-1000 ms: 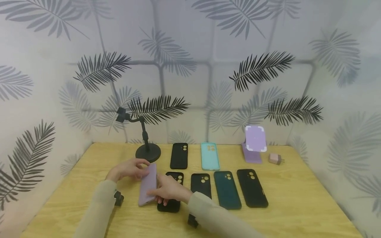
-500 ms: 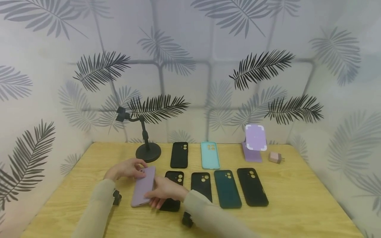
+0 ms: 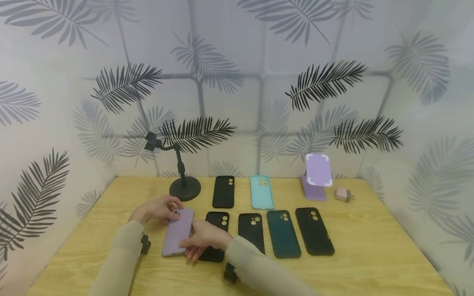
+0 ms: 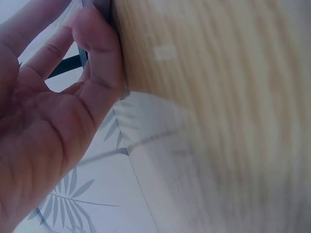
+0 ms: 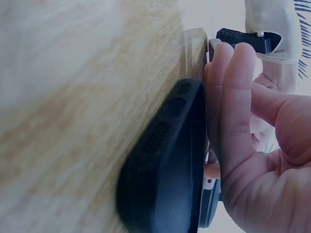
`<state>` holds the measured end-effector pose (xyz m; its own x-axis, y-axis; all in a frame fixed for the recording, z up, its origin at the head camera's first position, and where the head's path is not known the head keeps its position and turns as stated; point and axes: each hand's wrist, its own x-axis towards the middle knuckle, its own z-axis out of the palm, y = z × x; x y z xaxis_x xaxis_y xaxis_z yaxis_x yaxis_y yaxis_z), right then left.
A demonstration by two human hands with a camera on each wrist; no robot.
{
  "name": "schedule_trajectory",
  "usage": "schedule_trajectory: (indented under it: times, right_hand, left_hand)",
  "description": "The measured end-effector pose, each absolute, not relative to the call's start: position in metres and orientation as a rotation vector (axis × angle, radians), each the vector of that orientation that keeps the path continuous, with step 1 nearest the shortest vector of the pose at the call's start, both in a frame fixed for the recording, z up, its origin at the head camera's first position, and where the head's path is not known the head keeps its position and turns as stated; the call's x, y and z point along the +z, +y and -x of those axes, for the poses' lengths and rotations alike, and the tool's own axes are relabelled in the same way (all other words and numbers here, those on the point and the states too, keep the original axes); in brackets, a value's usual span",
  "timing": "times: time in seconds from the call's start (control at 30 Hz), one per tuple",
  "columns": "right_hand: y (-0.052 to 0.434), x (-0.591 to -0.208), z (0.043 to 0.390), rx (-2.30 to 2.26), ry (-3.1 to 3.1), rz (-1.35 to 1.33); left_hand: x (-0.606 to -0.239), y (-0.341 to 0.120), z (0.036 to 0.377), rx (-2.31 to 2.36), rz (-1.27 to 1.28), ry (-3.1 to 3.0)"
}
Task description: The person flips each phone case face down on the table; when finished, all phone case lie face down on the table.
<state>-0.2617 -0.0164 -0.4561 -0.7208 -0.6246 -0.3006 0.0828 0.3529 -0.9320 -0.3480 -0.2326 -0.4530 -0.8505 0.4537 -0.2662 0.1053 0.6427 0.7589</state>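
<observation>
Left hand [image 3: 161, 209] and right hand [image 3: 208, 235] grip one purple case [image 3: 176, 232]; to its right — four black cases [image 3: 314, 231], one turquoise case [image 3: 262, 197], one teal case [image 3: 283, 236].

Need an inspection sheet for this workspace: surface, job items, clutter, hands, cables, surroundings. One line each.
Surface: yellowish wood-grain table; near edge out of frame.
Job's things: flat light-purple rectangular phone or phone case; black rectangular phone case with camera cut-outs, partly hidden by the right hand.
Clutter: three other black cases, dark-teal case, light-turquoise case, black round-based stand, light-purple plate-topped stand, pale-pink plug adapter.
Hands: left hand pinches the light-purple item's upper end; right hand grips its lower right edge, thumb on top.
Cables: nothing seen.
Surroundings: pale wall covering with grey and black leaf prints, behind and at both sides.
</observation>
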Motion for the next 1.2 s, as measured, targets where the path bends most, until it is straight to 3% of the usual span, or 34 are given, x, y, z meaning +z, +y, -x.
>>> schedule_trajectory:
  times: [0.57,0.87,1.2]
  right_hand:
    - [0.003,-0.455,0.274,-1.413,2.087,0.481]
    - [0.030,-0.450,0.285,-1.383,2.237,0.632]
    - [0.060,-0.445,0.288,-1.351,2.374,0.549]
  left_hand:
    - [-0.446,-0.225,0.347,0.990,-0.447,2.525]
    - [-0.434,-0.197,0.347,1.036,-0.541,2.630]
    - [-0.431,-0.163,0.330,1.204,-0.490,2.434]
